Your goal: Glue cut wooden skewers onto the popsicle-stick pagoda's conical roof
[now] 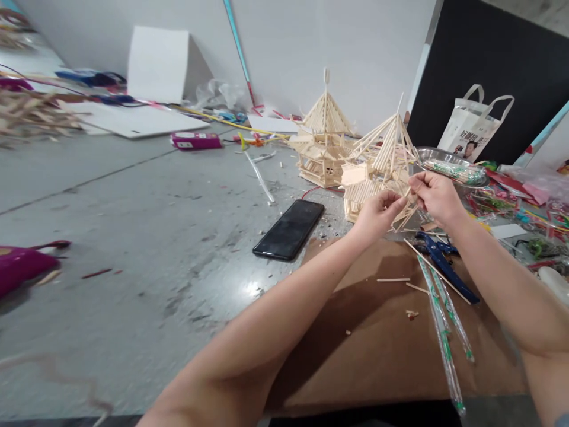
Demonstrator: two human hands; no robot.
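Note:
My left hand point(379, 214) and my right hand point(434, 194) meet at the lower roof edge of a near pagoda model point(381, 166) built of thin wooden sticks. Both pinch a thin stick point(405, 194) that lies against the model. A second, finished-looking stick pagoda point(323, 142) stands just behind and to the left. The near model rests at the far edge of a brown cardboard sheet point(382, 344).
A black phone point(290, 229) lies left of the cardboard on the grey floor. Blue pliers point(444, 267), wrapped chopsticks point(444, 332) and loose stick bits lie on the cardboard. A metal bowl point(453, 166) of sticks, a paper bag point(475, 126) and colourful clutter fill the right.

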